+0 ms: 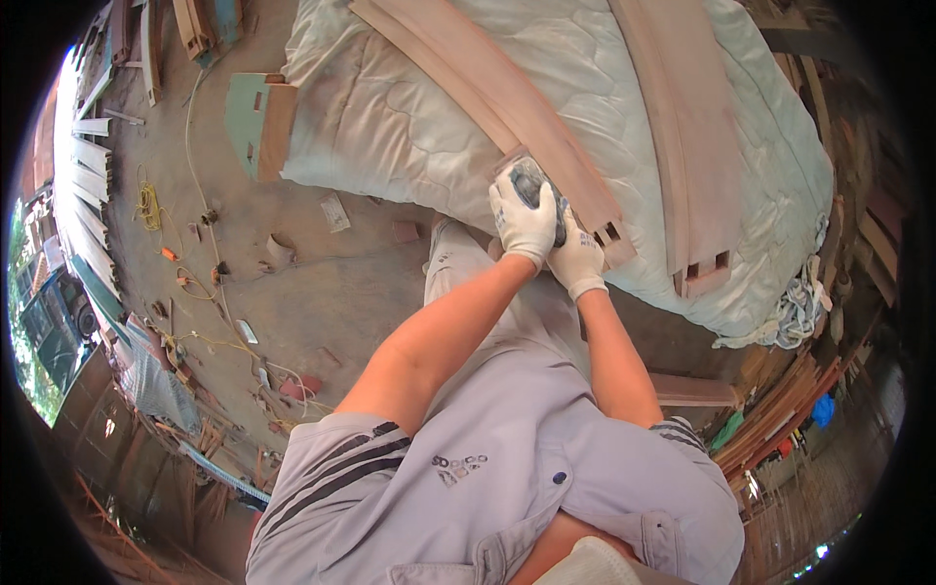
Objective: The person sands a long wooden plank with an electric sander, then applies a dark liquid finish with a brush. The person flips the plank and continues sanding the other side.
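Note:
A dark, worn power sander [529, 179] rests on the near part of a long wooden board [531, 107], close to its left edge. My left hand [524, 219], in a white work glove, is closed over the front of the sander. Behind it my right hand [578, 255], gloved the same way, is wrapped round the rear of the tool; its fingers are partly hidden. Rectangular slots show in the board's near end, just right of my right hand. The board lies on a pale quilt [390, 136].
A second slotted board [682, 146] lies on the quilt to the right. Further left stands a green-faced wooden block [255, 127]. Yellow cord [149, 207], cables and scraps litter the floor. Stacked planks [795, 409] lie at right, near a bunched cloth [788, 310].

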Tool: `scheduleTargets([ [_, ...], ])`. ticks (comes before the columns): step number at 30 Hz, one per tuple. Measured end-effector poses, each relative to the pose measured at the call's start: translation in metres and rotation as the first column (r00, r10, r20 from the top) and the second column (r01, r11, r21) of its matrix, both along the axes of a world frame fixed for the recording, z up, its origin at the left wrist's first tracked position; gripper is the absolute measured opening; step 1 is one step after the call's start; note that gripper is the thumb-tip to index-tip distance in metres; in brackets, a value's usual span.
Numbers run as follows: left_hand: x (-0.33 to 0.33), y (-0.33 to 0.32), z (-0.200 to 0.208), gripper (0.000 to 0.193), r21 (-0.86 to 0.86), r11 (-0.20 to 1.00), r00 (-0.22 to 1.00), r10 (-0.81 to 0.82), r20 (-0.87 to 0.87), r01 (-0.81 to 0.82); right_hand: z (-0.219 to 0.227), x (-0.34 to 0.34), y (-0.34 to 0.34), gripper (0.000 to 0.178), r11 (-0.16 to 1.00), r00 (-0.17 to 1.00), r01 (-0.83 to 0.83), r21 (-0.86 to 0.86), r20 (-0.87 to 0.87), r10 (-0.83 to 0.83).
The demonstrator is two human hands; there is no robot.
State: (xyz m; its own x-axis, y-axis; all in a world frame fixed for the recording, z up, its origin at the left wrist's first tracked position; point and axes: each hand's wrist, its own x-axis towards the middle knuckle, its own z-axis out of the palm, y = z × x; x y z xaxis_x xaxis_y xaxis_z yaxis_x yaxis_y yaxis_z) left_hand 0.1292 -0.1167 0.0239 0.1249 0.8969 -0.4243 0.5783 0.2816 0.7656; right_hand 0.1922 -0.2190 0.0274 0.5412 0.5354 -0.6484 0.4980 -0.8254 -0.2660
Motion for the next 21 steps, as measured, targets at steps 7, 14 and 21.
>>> scheduleTargets([
  [7,-0.009,-0.104,0.001,0.078,-0.218,0.948,0.969,-0.246,-0.036,0.233,-0.012,0.0,-0.136,0.077,0.997,0.999,0.043,-0.067,0.033,-0.041],
  [14,-0.007,-0.102,-0.023,0.054,-0.044,0.996,0.996,-0.073,0.059,0.076,-0.007,0.0,-0.117,0.079,0.999,0.999,0.02,-0.026,0.038,-0.019],
  [21,-0.002,0.044,-0.022,0.038,-0.093,0.981,0.95,0.188,0.25,-0.169,-0.004,0.001,0.036,0.084,1.0,1.0,-0.018,0.007,-0.019,0.018],
])
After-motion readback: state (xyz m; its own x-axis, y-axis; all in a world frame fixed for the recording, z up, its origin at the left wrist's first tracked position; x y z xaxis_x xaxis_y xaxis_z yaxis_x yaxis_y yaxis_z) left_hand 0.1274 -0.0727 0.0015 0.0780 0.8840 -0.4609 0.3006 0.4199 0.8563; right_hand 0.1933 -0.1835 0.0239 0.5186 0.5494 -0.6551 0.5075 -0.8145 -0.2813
